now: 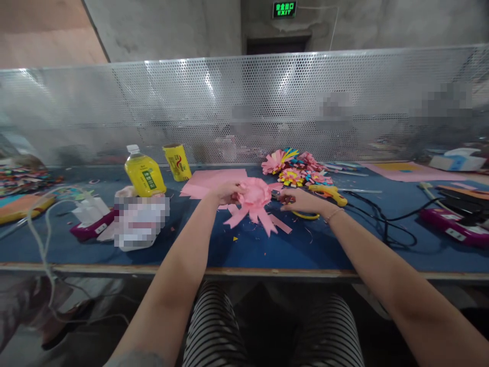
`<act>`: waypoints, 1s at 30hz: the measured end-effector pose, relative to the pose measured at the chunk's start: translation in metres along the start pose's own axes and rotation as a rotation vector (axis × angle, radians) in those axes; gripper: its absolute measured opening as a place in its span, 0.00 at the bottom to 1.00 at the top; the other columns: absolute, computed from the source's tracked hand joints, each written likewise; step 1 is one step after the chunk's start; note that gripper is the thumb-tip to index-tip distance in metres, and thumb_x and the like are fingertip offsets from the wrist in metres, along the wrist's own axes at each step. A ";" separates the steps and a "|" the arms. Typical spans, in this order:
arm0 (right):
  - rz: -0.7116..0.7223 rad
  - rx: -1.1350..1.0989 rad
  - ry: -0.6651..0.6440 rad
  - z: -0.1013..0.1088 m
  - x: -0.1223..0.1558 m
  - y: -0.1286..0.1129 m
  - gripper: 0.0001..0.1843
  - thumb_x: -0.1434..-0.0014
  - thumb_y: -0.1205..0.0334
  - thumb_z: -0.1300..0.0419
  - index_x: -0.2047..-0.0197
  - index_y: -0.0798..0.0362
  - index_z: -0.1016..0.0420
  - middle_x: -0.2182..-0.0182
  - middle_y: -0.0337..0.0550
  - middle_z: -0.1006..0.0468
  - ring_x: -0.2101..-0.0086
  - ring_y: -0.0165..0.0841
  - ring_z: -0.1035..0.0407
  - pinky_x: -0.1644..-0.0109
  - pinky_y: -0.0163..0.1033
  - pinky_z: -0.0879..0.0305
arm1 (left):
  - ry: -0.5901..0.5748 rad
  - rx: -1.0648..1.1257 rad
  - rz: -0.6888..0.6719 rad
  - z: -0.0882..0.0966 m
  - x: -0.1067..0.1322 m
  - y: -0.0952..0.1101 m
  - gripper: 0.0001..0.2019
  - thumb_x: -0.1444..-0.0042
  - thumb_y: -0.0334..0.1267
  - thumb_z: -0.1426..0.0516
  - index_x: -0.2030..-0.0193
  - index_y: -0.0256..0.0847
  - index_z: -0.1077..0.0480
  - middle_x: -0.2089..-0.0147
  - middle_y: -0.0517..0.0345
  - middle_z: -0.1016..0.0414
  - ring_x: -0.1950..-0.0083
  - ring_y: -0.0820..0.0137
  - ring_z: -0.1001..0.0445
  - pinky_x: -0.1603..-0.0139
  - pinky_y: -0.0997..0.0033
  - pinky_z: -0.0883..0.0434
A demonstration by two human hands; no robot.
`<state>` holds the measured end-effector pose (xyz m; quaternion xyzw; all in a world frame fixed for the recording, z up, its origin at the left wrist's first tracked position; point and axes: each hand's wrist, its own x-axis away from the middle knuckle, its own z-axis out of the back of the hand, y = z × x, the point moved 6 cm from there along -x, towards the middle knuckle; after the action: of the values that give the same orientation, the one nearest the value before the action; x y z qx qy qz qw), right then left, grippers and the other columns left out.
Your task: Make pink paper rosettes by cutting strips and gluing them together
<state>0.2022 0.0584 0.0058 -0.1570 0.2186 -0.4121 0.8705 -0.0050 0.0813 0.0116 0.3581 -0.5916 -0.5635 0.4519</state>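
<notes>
Between the near and far edges of the blue-topped bench [250, 257], the left hand [228, 193] grips the left rim of a round, ruffled pink paper rosette [255, 193], the right hand [300, 200] curled just beside its right rim, its grasp impossible to tell.

The pink ruffled paper rosette [255, 193] partly hides the left hand [228, 192]. Just right of it, the right hand [301, 200] covers part of a curved yellow loop [307, 216] — its grip too dark to tell. Left of the rosette, mosaic blurs a white plastic tub [139, 227].
</notes>
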 end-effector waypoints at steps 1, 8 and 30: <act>0.004 0.007 -0.041 -0.004 0.001 -0.004 0.20 0.57 0.55 0.40 0.60 0.55 0.31 0.64 0.45 0.28 0.64 0.33 0.34 0.60 0.39 0.38 | -0.005 -0.083 0.053 -0.001 -0.002 -0.007 0.08 0.68 0.27 0.40 0.77 0.37 0.33 0.85 0.60 0.35 0.82 0.74 0.35 0.77 0.69 0.31; 0.122 0.104 -0.174 -0.027 0.002 -0.033 0.22 0.58 0.56 0.40 0.57 0.54 0.32 0.62 0.46 0.28 0.63 0.35 0.34 0.60 0.38 0.38 | -0.027 -0.181 0.020 0.010 -0.018 -0.021 0.10 0.75 0.24 0.40 0.82 0.37 0.35 0.88 0.62 0.36 0.86 0.73 0.35 0.84 0.75 0.35; -0.040 -0.218 0.384 0.015 -0.007 -0.022 0.22 0.55 0.50 0.43 0.84 0.53 0.50 0.85 0.32 0.51 0.81 0.22 0.56 0.79 0.31 0.59 | -0.045 -0.357 -0.542 -0.053 0.000 0.017 0.13 0.60 0.38 0.40 0.66 0.36 0.31 0.67 0.53 0.28 0.67 0.73 0.31 0.62 0.70 0.33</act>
<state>0.1915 0.0516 0.0299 -0.1733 0.4205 -0.4256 0.7824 0.0466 0.0652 0.0259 0.4052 -0.3763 -0.7660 0.3279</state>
